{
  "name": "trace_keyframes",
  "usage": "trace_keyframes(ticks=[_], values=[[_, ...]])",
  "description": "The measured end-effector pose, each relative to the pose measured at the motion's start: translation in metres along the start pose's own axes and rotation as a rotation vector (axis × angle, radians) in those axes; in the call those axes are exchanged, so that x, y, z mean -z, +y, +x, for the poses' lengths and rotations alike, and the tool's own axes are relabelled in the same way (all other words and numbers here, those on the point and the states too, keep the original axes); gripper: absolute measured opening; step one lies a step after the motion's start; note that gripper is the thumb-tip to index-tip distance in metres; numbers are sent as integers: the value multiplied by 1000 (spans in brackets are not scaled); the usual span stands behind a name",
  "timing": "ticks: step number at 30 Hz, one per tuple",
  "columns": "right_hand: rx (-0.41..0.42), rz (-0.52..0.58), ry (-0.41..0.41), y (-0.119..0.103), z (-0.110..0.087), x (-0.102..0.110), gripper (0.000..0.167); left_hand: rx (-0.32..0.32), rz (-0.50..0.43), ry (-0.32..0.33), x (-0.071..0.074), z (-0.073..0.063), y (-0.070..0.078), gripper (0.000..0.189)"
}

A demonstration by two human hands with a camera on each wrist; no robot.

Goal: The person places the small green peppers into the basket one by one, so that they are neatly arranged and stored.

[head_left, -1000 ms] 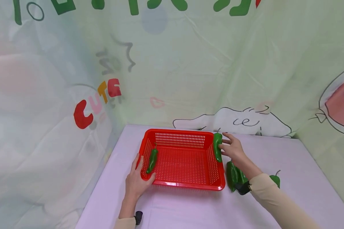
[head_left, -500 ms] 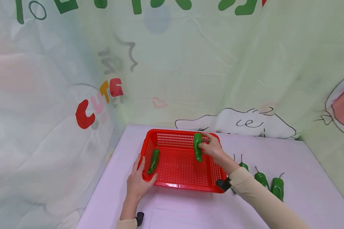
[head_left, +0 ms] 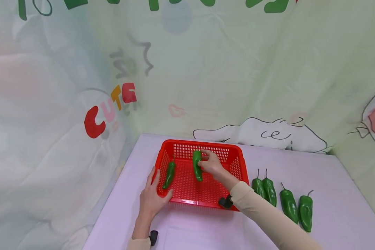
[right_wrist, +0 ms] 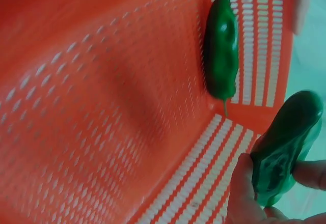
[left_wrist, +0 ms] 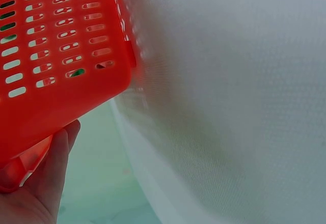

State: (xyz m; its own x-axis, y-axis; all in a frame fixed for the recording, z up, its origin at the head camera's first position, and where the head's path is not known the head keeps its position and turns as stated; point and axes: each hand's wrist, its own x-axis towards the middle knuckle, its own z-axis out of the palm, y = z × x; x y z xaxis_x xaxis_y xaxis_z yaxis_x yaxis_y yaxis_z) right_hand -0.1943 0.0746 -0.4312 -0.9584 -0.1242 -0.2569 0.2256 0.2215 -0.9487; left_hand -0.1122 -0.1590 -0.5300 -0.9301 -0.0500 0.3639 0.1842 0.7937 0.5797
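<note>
at far left, bright letters (head_left: 94, 121) on the pale cloth backdrop (head_left: 206, 76). next, holds the near left corner of the red basket (head_left: 184, 200) with the left hand (head_left: 151, 201), fingers along the outer left side, thumb at the near rim. inside the basket, a first pepper (head_left: 169, 174), green, lying beside the left wall. farther right, pinches a second pepper (head_left: 197, 166) between thumb and fingers of the right hand (head_left: 211, 163), over the basket's inside, stem toward the far wall; cannot tell whether touching the floor. then a beige sleeve (head_left: 262, 215). at right, on the lilac table (head_left: 325, 180), a third pepper (head_left: 258, 186), a fourth pepper (head_left: 269, 191), a fifth pepper (head_left: 288, 205) and a sixth pepper (head_left: 306, 212), all stems pointing away.
</note>
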Motion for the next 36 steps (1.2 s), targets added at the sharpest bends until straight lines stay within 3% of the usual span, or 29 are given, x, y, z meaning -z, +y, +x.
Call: trace_keyframes(ticks=[11, 24, 36], values=[[-64, 36, -20, 0, 24, -35, 63, 16, -4, -11, 1, 1, 0, 87], [-27, -180, -49, 18, 46, -54, 64, 12, 8, -13, 2, 1, -1, 87], [28, -242, -107, 34, 52, -71, 64, 22, -12, -19, -1, 1, -2, 91]])
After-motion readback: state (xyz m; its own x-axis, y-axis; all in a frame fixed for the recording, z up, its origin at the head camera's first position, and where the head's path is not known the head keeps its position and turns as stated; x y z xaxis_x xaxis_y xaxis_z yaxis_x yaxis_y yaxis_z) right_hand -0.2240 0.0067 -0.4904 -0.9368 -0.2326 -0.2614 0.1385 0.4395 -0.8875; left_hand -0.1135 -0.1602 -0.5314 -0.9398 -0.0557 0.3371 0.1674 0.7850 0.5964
